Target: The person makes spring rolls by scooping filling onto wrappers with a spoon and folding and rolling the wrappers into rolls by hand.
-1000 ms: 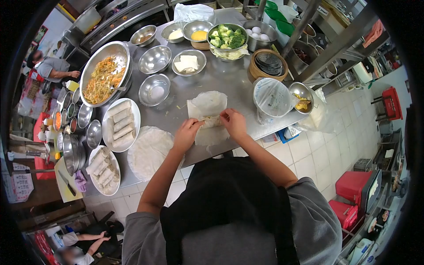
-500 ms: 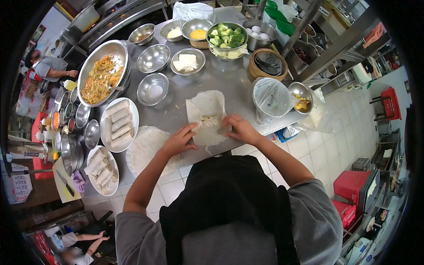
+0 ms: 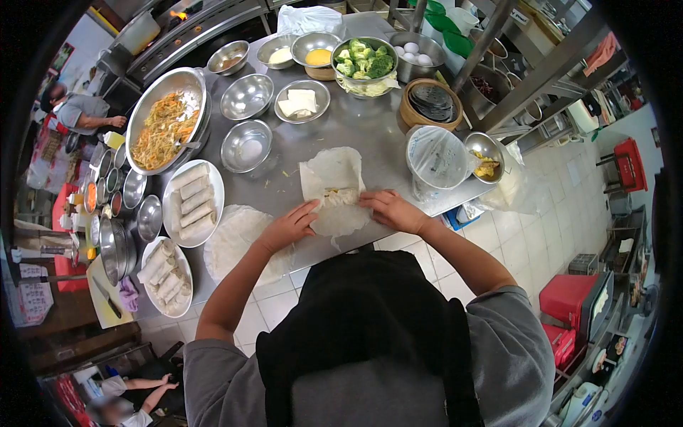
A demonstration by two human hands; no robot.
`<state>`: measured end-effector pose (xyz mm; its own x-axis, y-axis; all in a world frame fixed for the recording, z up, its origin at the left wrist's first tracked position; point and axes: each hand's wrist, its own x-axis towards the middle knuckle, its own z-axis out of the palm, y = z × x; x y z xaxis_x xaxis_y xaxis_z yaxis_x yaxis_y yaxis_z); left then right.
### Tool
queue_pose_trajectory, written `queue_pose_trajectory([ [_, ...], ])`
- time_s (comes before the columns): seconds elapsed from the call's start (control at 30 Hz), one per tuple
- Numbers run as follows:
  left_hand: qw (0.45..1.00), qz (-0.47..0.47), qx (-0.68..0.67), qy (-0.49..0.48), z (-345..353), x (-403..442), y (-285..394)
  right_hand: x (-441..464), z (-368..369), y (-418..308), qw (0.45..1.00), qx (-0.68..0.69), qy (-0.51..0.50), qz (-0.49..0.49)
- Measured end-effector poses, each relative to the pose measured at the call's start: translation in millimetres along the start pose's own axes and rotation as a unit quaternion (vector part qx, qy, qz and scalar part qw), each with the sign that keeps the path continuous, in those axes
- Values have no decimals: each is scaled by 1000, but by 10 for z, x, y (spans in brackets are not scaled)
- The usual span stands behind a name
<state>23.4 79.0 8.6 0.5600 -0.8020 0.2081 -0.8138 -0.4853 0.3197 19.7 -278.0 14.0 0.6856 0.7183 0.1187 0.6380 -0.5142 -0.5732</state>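
Note:
A thin spring roll wrapper (image 3: 329,169) lies on the steel table near its front edge, its lower part folded over a strip of shredded filling. At the left end of this fold, my left hand (image 3: 293,224) pinches the wrapper. My right hand (image 3: 391,209) holds the right end, fingers bent over it and the fingertips partly hidden. Beside my left forearm is a stack of loose wrappers (image 3: 238,238). Finished rolls (image 3: 197,204) rest on an oval white plate (image 3: 216,182), and more rolls (image 3: 165,277) on a second plate (image 3: 183,300).
At the left stands a large bowl of shredded filling (image 3: 167,132). Metal bowls, broccoli (image 3: 364,58), eggs (image 3: 413,55) and a bamboo steamer (image 3: 405,107) line the back. A plastic-covered tub (image 3: 439,158) is at the right. A knife (image 3: 108,297) lies on a board at far left.
My right hand has turned inward, its fingers now curled over the right end of the wrapper. My left hand has barely moved. A flame shows on the stove behind.

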Motion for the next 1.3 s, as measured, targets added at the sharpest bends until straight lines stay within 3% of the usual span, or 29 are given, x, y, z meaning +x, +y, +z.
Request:
queue_pose_trajectory([
  [0.13, 998, -32, -52, -5, -22, 23, 14, 89, 76, 22, 988, 126, 78, 50],
  [0.23, 995, -65, -76, 0, -32, 35, 57, 240, 17, -32, 953, 236, 123, 146],
  [0.33, 994, -67, -84, 1, -56, 43, 83, 351, 65, -69, 919, 234, 182, 260],
  [0.43, 995, -68, -69, 22, -28, 44, 97, 332, 257, 162, 912, 175, 196, 316],
  [0.63, 992, -84, -84, 27, 20, 24, 145, 238, 342, 315, 848, 289, 165, 412],
  [0.73, 994, -80, -72, 32, 48, 25, 151, 250, 340, 262, 823, 320, 207, 420],
  [0.83, 994, -77, -75, 27, 44, 23, 161, 337, 222, 19, 886, 114, 248, 374],
  [1.13, 994, -63, -87, -18, 17, -30, 26, 574, 219, -196, 902, 100, 237, 348],
  [1.3, 995, -59, -73, -19, 31, -28, -28, 490, 272, -119, 927, 113, 180, 310],
])
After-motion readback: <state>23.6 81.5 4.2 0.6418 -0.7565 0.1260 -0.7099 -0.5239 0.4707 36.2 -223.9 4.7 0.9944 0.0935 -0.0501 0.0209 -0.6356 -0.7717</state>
